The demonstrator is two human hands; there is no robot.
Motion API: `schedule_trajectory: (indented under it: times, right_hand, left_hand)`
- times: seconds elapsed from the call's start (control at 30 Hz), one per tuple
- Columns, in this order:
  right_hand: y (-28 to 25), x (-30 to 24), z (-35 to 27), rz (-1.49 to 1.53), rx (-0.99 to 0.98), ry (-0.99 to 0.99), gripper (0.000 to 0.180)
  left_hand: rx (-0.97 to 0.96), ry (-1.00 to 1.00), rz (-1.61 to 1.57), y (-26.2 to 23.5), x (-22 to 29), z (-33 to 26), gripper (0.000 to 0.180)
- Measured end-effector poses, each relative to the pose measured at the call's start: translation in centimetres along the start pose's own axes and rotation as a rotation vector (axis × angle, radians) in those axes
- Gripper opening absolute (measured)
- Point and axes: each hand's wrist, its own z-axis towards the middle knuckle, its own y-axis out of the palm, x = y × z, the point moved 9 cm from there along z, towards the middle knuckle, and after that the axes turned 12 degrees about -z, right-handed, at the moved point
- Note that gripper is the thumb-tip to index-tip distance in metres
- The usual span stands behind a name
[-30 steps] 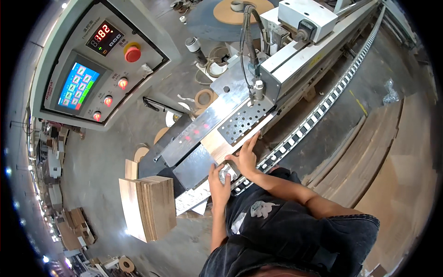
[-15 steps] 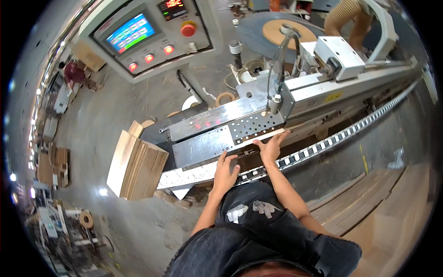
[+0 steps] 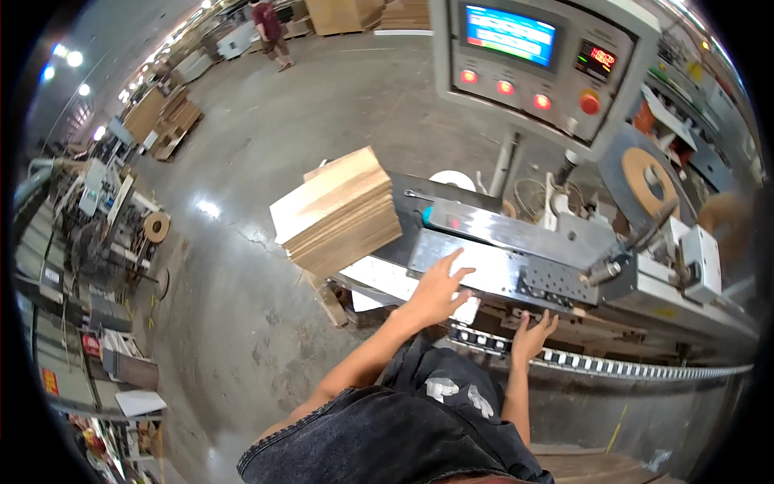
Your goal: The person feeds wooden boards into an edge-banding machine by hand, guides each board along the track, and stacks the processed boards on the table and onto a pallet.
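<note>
The smooth metal plate (image 3: 477, 264) is the landmark here; its long axis runs left to right across the person's front, dipping slightly toward the right. The stack of boards (image 3: 339, 211) lies off the plate's left end, apart from both hands, with its broad pale face up and its layered edges toward the person. The long axis of that face slants from near left to far right, so it cuts across the plate's line instead of following it.

The left hand (image 3: 439, 292) is the nearer of the two to the stack. It is at the plate's near edge, its fingers reaching over the metal, pointing away from the person and a little to the right, so the stack lies off to the left of the grip. That grip is loose and spread, with nothing visible in it; whether a fingertip touches the plate, I cannot tell.

The right hand (image 3: 530, 337) is on the near side of the plate's right end, below the perforated plate (image 3: 558, 279) that continues the surface there. Its thumb and fingers also stand apart, with nothing seen between them. The chain track (image 3: 601, 365) runs past its wrist, on the person's side of the plate.
</note>
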Motion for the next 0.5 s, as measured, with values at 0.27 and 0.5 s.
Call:
schedule_trajectory:
  times: [0.27, 0.5]
  right_hand:
    - [3.6, -6.9, -4.9, -0.095, -0.072, -0.137, 0.062]
    - [4.4, -8.3, -5.4, -0.249, -0.056, -0.076, 0.060]
  left_hand:
    - [0.351, -0.241, 0.425, -24.6, -9.3, -0.8, 0.059]
    - [0.199, -0.499, 0.206, -32.6, -20.0, 0.4, 0.074]
